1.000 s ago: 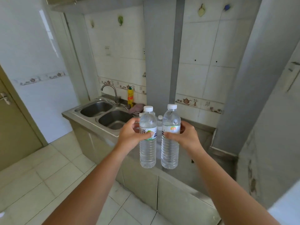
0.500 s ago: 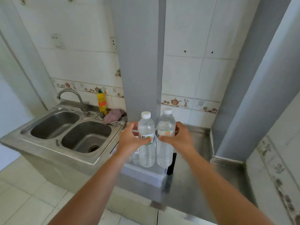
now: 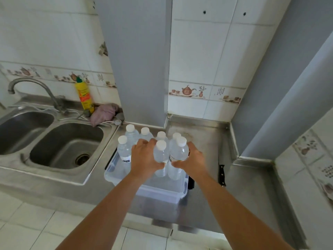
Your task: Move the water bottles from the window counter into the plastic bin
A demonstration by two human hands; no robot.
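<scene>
Here both hands hold bottles upright, caps up, long axes vertical, inside the clear plastic bin [image 3: 162, 193] on the steel counter [image 3: 203, 134]: the left hand [image 3: 146, 160] is wrapped around one water bottle [image 3: 161, 154], the right hand [image 3: 191, 162] around another [image 3: 180, 150], the two bottles just beside each other. Five more capped bottles [image 3: 124, 150] stand upright behind them. Their labels are too blurred to read.

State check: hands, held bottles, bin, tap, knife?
Left hand: gripping left bottle, upright, capped, over the bin.
Right hand: gripping right bottle, upright, capped.
Bin: lidless, several capped bottles standing inside.
Tap: no water running.
Knife: flat on counter.
</scene>
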